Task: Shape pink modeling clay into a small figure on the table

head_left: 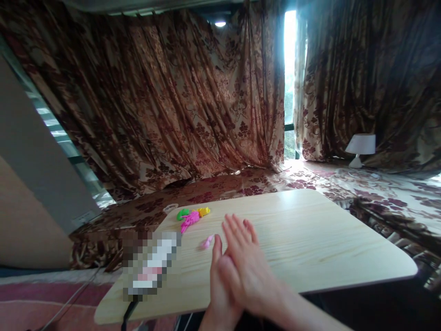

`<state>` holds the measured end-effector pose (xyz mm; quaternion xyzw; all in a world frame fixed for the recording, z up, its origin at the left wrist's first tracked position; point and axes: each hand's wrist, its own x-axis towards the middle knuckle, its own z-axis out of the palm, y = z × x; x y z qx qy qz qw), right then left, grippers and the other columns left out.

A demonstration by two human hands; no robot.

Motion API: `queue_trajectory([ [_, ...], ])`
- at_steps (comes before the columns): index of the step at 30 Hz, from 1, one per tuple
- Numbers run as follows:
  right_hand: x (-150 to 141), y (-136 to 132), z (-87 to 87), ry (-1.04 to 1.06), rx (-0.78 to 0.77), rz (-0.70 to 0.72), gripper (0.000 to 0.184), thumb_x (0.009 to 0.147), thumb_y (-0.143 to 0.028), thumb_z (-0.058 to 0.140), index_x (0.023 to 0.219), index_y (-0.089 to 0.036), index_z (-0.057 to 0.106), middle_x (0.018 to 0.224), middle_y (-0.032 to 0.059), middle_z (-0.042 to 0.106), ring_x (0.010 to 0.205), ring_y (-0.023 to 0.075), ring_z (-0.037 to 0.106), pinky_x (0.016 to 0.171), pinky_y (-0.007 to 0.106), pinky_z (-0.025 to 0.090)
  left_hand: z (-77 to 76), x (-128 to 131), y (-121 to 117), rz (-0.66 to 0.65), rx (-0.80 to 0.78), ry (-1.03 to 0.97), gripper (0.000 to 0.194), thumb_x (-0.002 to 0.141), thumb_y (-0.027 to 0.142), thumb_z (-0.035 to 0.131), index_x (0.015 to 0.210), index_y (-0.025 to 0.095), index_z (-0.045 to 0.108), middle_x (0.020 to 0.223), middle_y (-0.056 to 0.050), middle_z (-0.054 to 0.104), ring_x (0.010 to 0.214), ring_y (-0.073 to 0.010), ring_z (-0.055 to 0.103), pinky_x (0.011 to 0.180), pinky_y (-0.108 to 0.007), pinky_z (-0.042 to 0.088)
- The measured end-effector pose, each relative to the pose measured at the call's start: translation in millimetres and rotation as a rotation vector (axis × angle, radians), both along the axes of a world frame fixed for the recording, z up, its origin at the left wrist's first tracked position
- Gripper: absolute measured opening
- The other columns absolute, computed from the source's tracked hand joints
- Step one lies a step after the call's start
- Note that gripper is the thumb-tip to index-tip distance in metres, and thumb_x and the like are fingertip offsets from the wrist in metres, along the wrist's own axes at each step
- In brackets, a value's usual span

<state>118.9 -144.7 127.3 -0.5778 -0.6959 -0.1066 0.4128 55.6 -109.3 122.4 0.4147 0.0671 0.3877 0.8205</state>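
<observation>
Right hand [248, 266] laid over left hand [219, 278], small pink piece [207, 242] nearby, pale table [330, 243], patterned curtains [220, 92], white lamp [361, 144]

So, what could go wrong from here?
The small pale pink piece lies close beside the left hand, so a stray movement might knock it. The green piece, yellow piece and bright pink piece sit bunched together; if soft, they might stick. The black strap runs over the table's edge and could snag.

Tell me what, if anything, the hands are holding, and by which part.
Cannot be told: the right hand lies against the left hand, hiding whether anything is between them. The light-pink piece lies apart on the table.
</observation>
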Motion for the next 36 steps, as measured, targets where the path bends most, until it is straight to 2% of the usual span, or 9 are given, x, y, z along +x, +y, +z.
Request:
queue_trajectory([
  [3, -2.4, 0.8, -8.2, -0.147, -0.008, 0.156, 0.068, 0.088, -0.037, 0.045, 0.145, -0.013, 0.017, 0.15, 0.0061, 0.018, 0.138, 0.0247, 0.012, 0.113, 0.045, 0.007, 1.9, -2.5, 0.2, 0.062, 0.067, 0.05, 0.047, 0.088, 0.047, 0.032, 0.096, 0.021, 0.071, 0.117, -0.004, 0.064, 0.128, -0.0184, 0.039, 0.096, -0.034, 0.04],
  [6, 20.9, 17.0, -9.3, 0.016, -0.022, -0.164, 0.053, 0.092, -0.026, 0.035, 0.142, -0.013, 0.026, 0.15, 0.0095, 0.019, 0.138, 0.0256, 0.01, 0.11, 0.052, 0.009, 0.0, -2.7, -5.6, 0.049, 0.024, 0.049, 0.06, 0.089, 0.05, 0.024, 0.094, 0.013, 0.071, 0.112, -0.01, 0.066, 0.118, -0.0188, 0.05, 0.089, -0.027, 0.044],
  [10, 56.9, 36.9, -8.1, 0.221, 0.006, -0.326, 0.046, 0.096, -0.028, 0.028, 0.139, -0.014, 0.033, 0.146, 0.0109, 0.03, 0.137, 0.0243, 0.015, 0.109, 0.053, 0.014, -11.7, 0.7, -16.6, -0.001, -0.109, 0.016, 0.029, 0.085, 0.033, 0.051, 0.108, 0.023, 0.067, 0.119, -0.006, 0.062, 0.115, -0.0195, 0.051, 0.094, -0.031, 0.04],
  [13, 62.0, 31.7, -9.2, 0.388, 0.009, -0.203, 0.042, 0.095, -0.028, 0.033, 0.135, -0.018, 0.04, 0.143, 0.0091, 0.036, 0.135, 0.0226, 0.023, 0.11, 0.049, 0.017, -20.5, 0.8, -15.4, 0.078, -0.135, 0.118, 0.021, 0.081, 0.022, 0.06, 0.101, 0.021, 0.069, 0.104, -0.006, 0.066, 0.094, -0.0162, 0.058, 0.082, -0.027, 0.046],
  [17, 69.4, 5.3, 0.6, 0.562, -0.169, 0.108, 0.031, 0.093, -0.023, 0.039, 0.115, -0.022, 0.06, 0.122, 0.0053, 0.059, 0.117, 0.0196, 0.05, 0.102, 0.039, 0.036, -21.1, -8.3, -7.5, 0.027, -0.154, 0.232, 0.022, 0.082, 0.027, 0.059, 0.097, 0.013, 0.068, 0.074, -0.003, 0.06, 0.063, -0.0112, 0.056, 0.067, -0.028, 0.047],
  [21, 81.3, -19.9, 17.3, 0.567, -0.303, 0.352, 0.024, 0.09, -0.024, 0.049, 0.107, -0.022, 0.066, 0.116, 0.0039, 0.063, 0.12, 0.0203, 0.047, 0.104, 0.038, 0.034, -15.0, -15.5, -7.6, -0.102, -0.14, 0.236, 0.024, 0.082, 0.03, 0.053, 0.094, 0.013, 0.064, 0.066, 0.0, 0.051, 0.048, -0.0091, 0.047, 0.05, -0.027, 0.044],
  [25, 75.1, -28.5, 24.3, 0.51, -0.26, 0.375, 0.014, 0.085, -0.024, 0.061, 0.095, -0.02, 0.07, 0.103, 0.0045, 0.066, 0.111, 0.0209, 0.053, 0.097, 0.036, 0.041, -11.2, -13.6, -13.7, -0.131, -0.114, 0.243, 0.024, 0.084, 0.037, 0.048, 0.076, 0.016, 0.056, 0.062, 0.003, 0.048, 0.038, -0.0039, 0.032, 0.037, -0.02, 0.029],
  [29, 68.5, -28.6, 24.5, 0.467, -0.211, 0.363, 0.01, 0.084, -0.023, 0.062, 0.089, -0.02, 0.07, 0.097, 0.0038, 0.067, 0.099, 0.0196, 0.059, 0.091, 0.035, 0.046, -10.5, -13.3, -14.8, -0.066, -0.061, 0.318, 0.026, 0.085, 0.042, 0.051, 0.08, 0.017, 0.053, 0.057, 0.005, 0.046, 0.037, -0.0035, 0.03, 0.036, -0.018, 0.026],
  [36, 65.9, -38.1, 22.3, 0.485, -0.228, 0.451, 0.027, 0.093, -0.026, 0.047, 0.117, -0.025, 0.061, 0.121, 0.005, 0.059, 0.122, 0.0201, 0.045, 0.103, 0.039, 0.037, -6.1, -17.8, -14.6, -0.069, -0.027, 0.284, 0.028, 0.084, 0.039, 0.054, 0.076, 0.013, 0.058, 0.055, 0.003, 0.046, 0.043, -0.0046, 0.032, 0.04, -0.018, 0.03],
])
